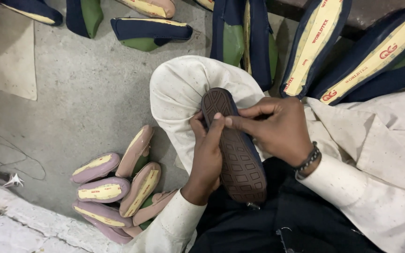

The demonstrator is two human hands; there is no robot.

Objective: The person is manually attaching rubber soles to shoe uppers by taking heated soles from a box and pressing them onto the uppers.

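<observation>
A dark shoe with a brown treaded rubber sole point(234, 150) rests sole-up on my knee, which is covered in off-white cloth point(179, 89). My left hand point(207, 157) grips the shoe's left edge, with its thumb pressed on the sole near the toe. From the right, my right hand point(275, 126) pinches the sole's edge at the toe end with fingertips. A dark beaded bracelet point(308, 160) circles my right wrist.
Several pink shoe uppers on lasts with yellow insoles point(118, 187) lie piled on the grey concrete floor point(90, 93) at lower left. Navy uppers on green lasts point(148, 33) and others point(366, 56) lie along the top. A beige sheet point(5, 56) lies at upper left.
</observation>
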